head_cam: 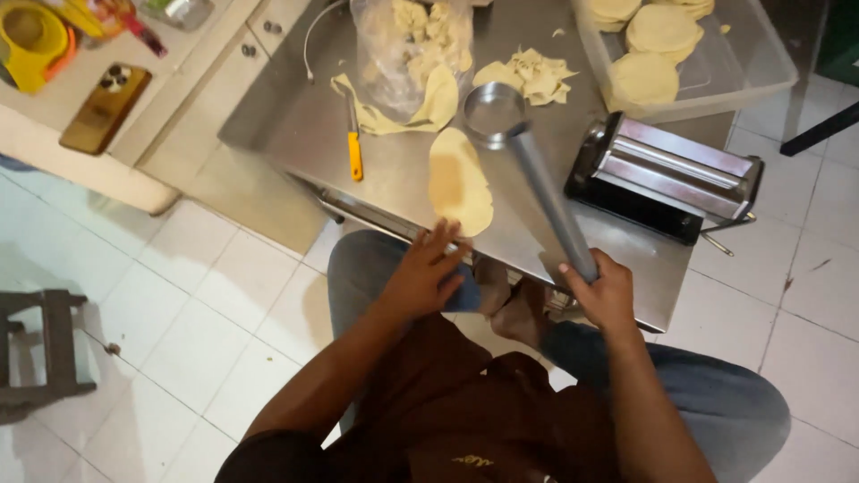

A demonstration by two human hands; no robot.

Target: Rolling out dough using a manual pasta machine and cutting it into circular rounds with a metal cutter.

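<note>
Head view, right fingers [598, 279] gripping pipe [548, 199], left fingers [445, 243] spread

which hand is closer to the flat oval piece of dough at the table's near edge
Left. The left hand reaches to the near end of the oval dough sheet, fingertips about at its edge. The right hand is off to the dough's right, gripping the lower end of the metal tube cutter.

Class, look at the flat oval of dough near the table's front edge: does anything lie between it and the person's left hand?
Nothing visible does. The left hand has its fingertips at the near end of the dough oval. The right hand grips the metal tube beside it.
</note>
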